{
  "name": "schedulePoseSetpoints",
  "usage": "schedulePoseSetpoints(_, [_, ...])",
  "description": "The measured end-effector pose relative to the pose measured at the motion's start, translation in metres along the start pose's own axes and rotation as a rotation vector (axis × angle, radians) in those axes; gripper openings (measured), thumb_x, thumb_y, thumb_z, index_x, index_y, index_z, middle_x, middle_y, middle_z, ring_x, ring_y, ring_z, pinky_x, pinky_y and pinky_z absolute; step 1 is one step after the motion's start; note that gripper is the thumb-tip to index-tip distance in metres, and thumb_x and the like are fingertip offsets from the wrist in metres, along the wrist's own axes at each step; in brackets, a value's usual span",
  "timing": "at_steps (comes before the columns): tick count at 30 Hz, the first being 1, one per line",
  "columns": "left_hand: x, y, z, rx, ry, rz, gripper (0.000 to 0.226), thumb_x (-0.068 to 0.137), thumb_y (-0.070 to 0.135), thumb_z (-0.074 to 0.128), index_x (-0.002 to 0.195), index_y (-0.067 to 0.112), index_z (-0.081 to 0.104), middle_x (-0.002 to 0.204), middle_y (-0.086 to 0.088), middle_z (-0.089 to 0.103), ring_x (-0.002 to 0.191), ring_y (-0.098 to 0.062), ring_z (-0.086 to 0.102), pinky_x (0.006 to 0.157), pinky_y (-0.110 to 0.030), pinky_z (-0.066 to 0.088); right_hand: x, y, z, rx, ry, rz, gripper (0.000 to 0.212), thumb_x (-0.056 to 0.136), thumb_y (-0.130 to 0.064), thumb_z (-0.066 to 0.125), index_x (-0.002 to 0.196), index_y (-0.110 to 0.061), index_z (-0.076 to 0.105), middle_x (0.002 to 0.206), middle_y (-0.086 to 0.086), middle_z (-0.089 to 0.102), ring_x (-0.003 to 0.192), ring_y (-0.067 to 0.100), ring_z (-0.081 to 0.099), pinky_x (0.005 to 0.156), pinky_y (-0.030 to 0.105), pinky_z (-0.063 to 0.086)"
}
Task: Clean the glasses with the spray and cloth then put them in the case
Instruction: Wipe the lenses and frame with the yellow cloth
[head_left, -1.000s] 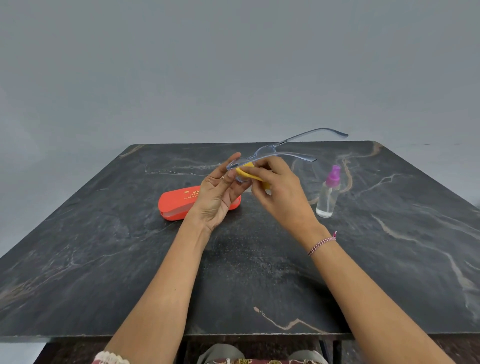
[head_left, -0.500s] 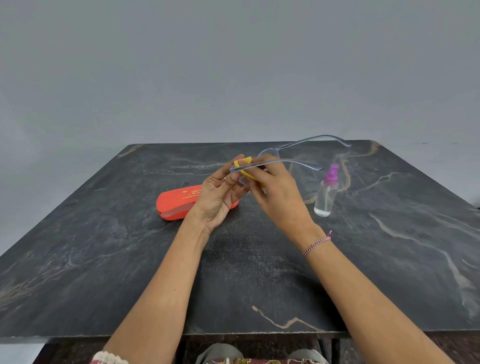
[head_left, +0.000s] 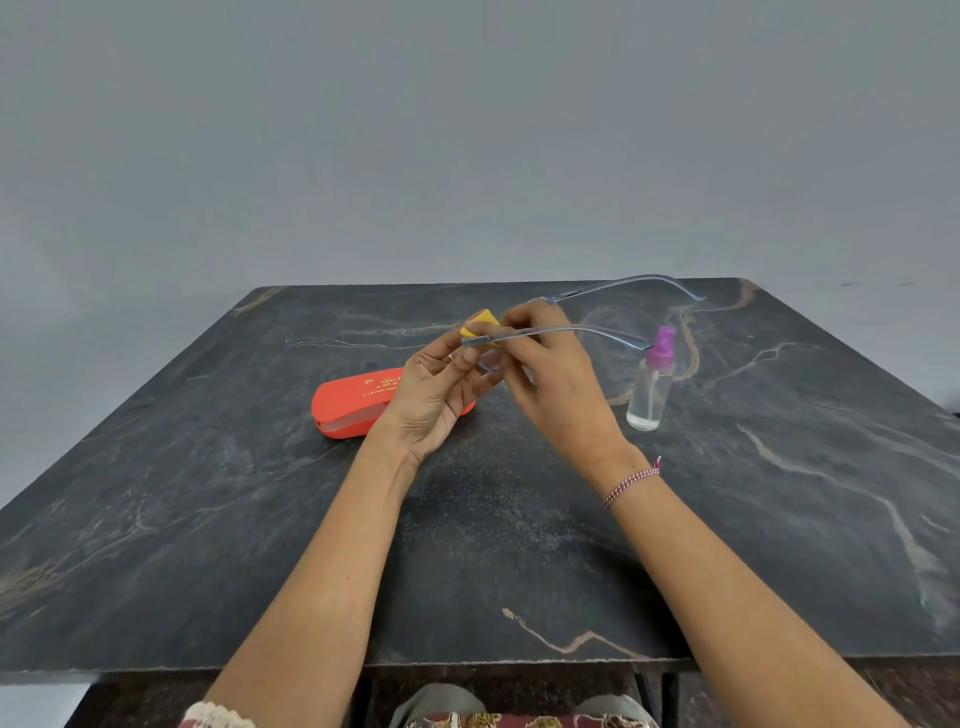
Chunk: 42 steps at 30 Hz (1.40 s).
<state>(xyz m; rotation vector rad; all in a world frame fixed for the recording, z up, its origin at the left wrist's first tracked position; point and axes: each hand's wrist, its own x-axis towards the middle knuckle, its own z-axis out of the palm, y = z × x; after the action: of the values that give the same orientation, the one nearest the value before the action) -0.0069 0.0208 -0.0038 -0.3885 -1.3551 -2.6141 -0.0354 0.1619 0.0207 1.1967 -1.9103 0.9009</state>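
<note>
Clear-framed glasses (head_left: 587, 330) are held above the middle of the dark stone table (head_left: 208, 519), their arms pointing right. My left hand (head_left: 436, 395) pinches the left end of the frame near the hinge. My right hand (head_left: 550, 379) grips a yellow cloth (head_left: 480, 319) against a lens; only a corner of the cloth shows above my fingers. The red case (head_left: 353, 402) lies shut on the table behind my left hand, partly hidden by it. The spray bottle (head_left: 652, 382), clear with a purple cap, stands upright to the right of my right hand.
The table's near edge (head_left: 467, 662) runs below my forearms. A plain grey wall rises behind the table's far edge. My lap shows beneath the table edge at the bottom.
The cloth's yellow corner has risen above my fingers, from under the frame to over it. The glasses have tipped slightly, with the arms swinging a little rightward. Case and bottle have not moved.
</note>
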Motion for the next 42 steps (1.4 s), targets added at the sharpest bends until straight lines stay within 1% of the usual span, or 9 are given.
schedulePoseSetpoints(4, [0.0005,-0.0015,0.0003,0.018,-0.018,-0.005,0.052,0.058,0.024,0.085,0.106,0.012,0.070,0.109,-0.007,0.070,0.100,-0.021,0.067,0.076,-0.028,0.056,0.0007,0.0048,0.0004,-0.036,0.017,0.090,0.035,0.082,0.004,0.055,0.112,-0.011,0.066,0.098,0.012,0.054,0.091,0.023,0.051,0.077,0.027,0.046])
schedulePoseSetpoints(11, [-0.0002,-0.0011,0.0003,0.014,-0.027,0.002,0.050,0.051,0.026,0.089,0.097,0.017,0.074,0.101,-0.003,0.073,0.094,-0.017,0.069,0.073,-0.027,0.057,0.0017,0.0002,-0.0015,-0.026,0.001,0.045,0.038,0.083,-0.006,0.041,0.111,-0.012,0.065,0.098,0.012,0.052,0.093,0.019,0.044,0.080,0.011,0.031])
schedulePoseSetpoints(17, [0.0008,-0.0007,0.0003,0.029,-0.037,-0.018,0.054,0.053,0.026,0.089,0.103,0.016,0.073,0.104,0.000,0.072,0.093,-0.013,0.069,0.073,-0.024,0.056,0.0013,0.0002,0.0037,-0.052,0.019,0.096,0.030,0.085,-0.005,0.051,0.112,-0.007,0.065,0.095,0.013,0.054,0.088,0.017,0.047,0.075,0.018,0.041])
schedulePoseSetpoints(22, [0.0015,0.0011,-0.0013,0.024,-0.027,0.000,0.061,0.052,0.025,0.089,0.108,0.018,0.070,0.105,-0.001,0.071,0.092,-0.013,0.069,0.075,-0.025,0.057,0.0013,0.0010,0.0059,-0.060,0.008,0.069,0.032,0.086,-0.003,0.054,0.117,-0.006,0.063,0.095,0.013,0.054,0.089,0.014,0.044,0.080,0.011,0.034])
schedulePoseSetpoints(27, [0.0001,0.0019,-0.0004,0.038,-0.052,-0.004,0.072,0.055,0.023,0.088,0.121,0.021,0.059,0.104,-0.004,0.072,0.092,-0.014,0.070,0.075,-0.023,0.057,0.0002,0.0023,0.0016,-0.110,0.044,0.117,0.022,0.082,-0.004,0.058,0.101,-0.007,0.069,0.083,0.009,0.055,0.075,0.015,0.050,0.068,0.015,0.037])
schedulePoseSetpoints(31, [-0.0002,0.0034,0.0006,0.024,-0.025,0.014,0.063,0.049,0.028,0.091,0.108,0.020,0.070,0.099,-0.002,0.073,0.087,-0.011,0.070,0.073,-0.021,0.056,-0.0008,-0.0036,0.0020,-0.050,0.024,0.056,0.026,0.084,-0.013,0.050,0.100,-0.007,0.069,0.087,0.010,0.057,0.082,0.013,0.046,0.071,0.020,0.041])
schedulePoseSetpoints(34, [0.0006,0.0021,0.0003,0.061,-0.019,0.025,0.059,0.049,0.029,0.091,0.104,0.020,0.073,0.103,-0.002,0.072,0.094,-0.014,0.069,0.078,-0.024,0.056,0.0006,-0.0022,0.0042,-0.094,0.024,0.112,0.026,0.086,-0.004,0.056,0.110,-0.008,0.066,0.092,0.011,0.056,0.085,0.016,0.050,0.072,0.017,0.038])
schedulePoseSetpoints(39, [0.0008,0.0029,0.0000,0.076,-0.014,0.044,0.057,0.050,0.030,0.090,0.103,0.021,0.073,0.101,-0.001,0.073,0.093,-0.013,0.069,0.077,-0.022,0.055,-0.0016,-0.0033,0.0047,-0.174,0.046,0.166,0.016,0.077,0.000,0.063,0.090,-0.008,0.068,0.083,0.008,0.055,0.075,0.020,0.053,0.067,0.017,0.034])
schedulePoseSetpoints(42, [0.0005,0.0046,-0.0007,0.064,-0.011,0.052,0.056,0.050,0.030,0.090,0.103,0.022,0.073,0.100,-0.001,0.073,0.093,-0.012,0.069,0.076,-0.021,0.055,-0.0030,-0.0043,0.0039,-0.132,0.028,0.143,0.019,0.077,0.000,0.062,0.092,-0.008,0.068,0.085,0.008,0.057,0.076,0.022,0.056,0.071,0.017,0.035])
